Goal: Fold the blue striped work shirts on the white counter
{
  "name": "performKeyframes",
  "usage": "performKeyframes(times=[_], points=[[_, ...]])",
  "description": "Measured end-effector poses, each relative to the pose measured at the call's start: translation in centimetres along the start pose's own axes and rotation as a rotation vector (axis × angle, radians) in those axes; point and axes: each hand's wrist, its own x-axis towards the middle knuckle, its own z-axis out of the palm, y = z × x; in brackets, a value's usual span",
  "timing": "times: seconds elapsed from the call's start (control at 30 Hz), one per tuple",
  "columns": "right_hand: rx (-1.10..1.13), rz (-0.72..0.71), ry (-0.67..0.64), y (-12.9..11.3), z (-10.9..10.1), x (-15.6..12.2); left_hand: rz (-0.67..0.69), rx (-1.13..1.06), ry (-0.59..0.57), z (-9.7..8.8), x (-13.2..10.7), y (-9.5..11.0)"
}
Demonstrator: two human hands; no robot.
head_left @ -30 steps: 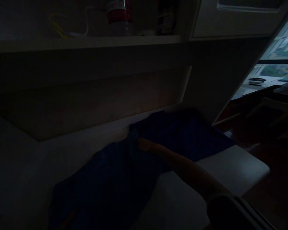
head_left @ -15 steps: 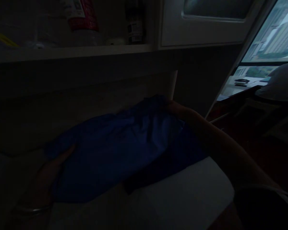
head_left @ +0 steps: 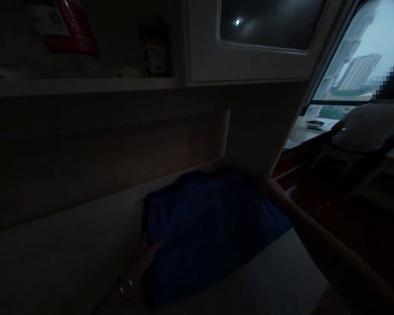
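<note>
A dark blue cloth, perhaps a folded garment, lies spread over a white surface. My left hand grips its left edge, the thumb on top and the fingers mostly hidden at the side; a bracelet circles that wrist. At the cloth's far right corner, my right hand is closed on the edge, its fingertips lost in the dark. Dim light hides the cloth's finer details.
Above, an open shelf holds a red and white package and a dark bottle. A cabinet door adjoins it. At right, a person in a pale top sits near a window.
The cloth has gone from being held raised and slanted to lying flatter on the surface. My left hand has shifted right, my right hand right and lower in view. The camera view has shifted too.
</note>
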Motion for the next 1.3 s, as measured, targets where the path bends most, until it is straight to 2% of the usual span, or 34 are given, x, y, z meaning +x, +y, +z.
performKeyframes(times=[0.07, 0.1, 0.17, 0.23, 0.27, 0.33, 0.43, 0.5, 0.57, 0.8, 0.93, 1.0, 1.07, 1.13, 1.2, 1.3], points=[[-0.057, -0.090, 0.059, -1.9, 0.8, 0.1, 0.279, 0.294, 0.260, -0.2, 0.9, 1.9], [-0.077, -0.154, 0.091, -3.0, 1.4, 0.1, 0.414, 0.428, 0.339, 0.2, 1.4, 3.0], [-0.106, -0.272, 0.098, -5.0, 3.2, 0.0, 0.631, 0.628, 0.349, 1.9, 2.4, 4.8], [-0.130, -0.307, -0.008, -6.1, 5.7, -0.3, 0.723, 0.801, 0.273, 3.9, 3.7, 5.2], [-0.137, -0.295, -0.080, -6.3, 7.2, -0.3, 0.721, 0.896, 0.240, 4.7, 4.4, 4.8], [-0.134, -0.232, -0.201, -5.8, 9.9, -0.2, 0.633, 1.068, 0.190, 5.4, 6.2, 3.0], [-0.124, -0.154, -0.245, -4.5, 12.6, 0.8, 0.481, 1.161, 0.136, 4.8, 8.4, -0.1], [-0.136, -0.135, -0.244, -4.0, 13.2, 1.6, 0.456, 1.162, 0.130, 4.2, 9.0, -1.4], [-0.157, -0.131, -0.246, -3.9, 13.3, 2.0, 0.459, 1.158, 0.133, 4.0, 9.1, -1.7], [-0.183, -0.157, -0.252, -3.9, 13.6, 1.7, 0.466, 1.148, 0.149, 4.4, 8.9, -1.0], [-0.181, -0.164, -0.323, -4.5, 12.7, 1.8, 0.554, 1.261, 0.187, 5.0, 7.0, 0.8], [-0.158, -0.157, -0.330, -5.4, 11.6, 1.5, 0.624, 1.254, 0.168, 5.3, 4.5, 1.8], [-0.115, -0.143, -0.266, -6.7, 10.2, 0.5, 0.658, 1.161, 0.113, 5.5, 1.3, 2.0], [-0.053, -0.190, -0.172, -7.8, 8.8, -1.7, 0.652, 1.060, 0.042, 5.5, -1.9, 1.1], [0.007, -0.311, -0.124, -8.3, 7.9, -4.8, 0.629, 1.017, -0.001, 5.3, -4.3, -0.7], [-0.011, -0.459, -0.159, -7.6, 8.3, -9.8, 0.570, 1.019, 0.015, 4.8, -5.8, -3.5]])
